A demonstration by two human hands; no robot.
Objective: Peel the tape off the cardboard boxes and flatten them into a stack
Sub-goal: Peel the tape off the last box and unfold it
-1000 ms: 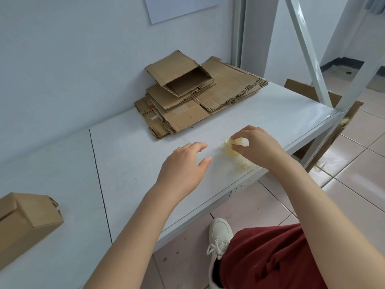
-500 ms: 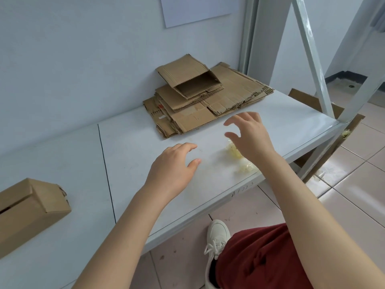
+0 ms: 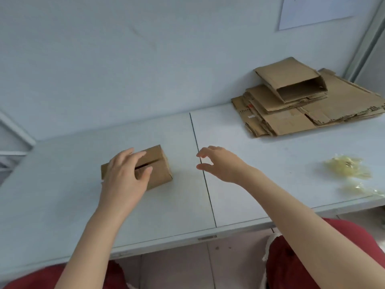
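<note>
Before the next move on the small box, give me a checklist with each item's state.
1. Left hand on the small box: ok, it rests on top.
2. Left grip firm: cannot tell.
3. Right hand free: ok, open, apart from the box.
4. Box tape located: cannot tell.
5. Stack flat: not ok, top piece gapes open.
6. Peeled tape clear of the box: ok, far right.

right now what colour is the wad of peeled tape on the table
Pale, translucent yellow tape wad; the head view shows it.
</note>
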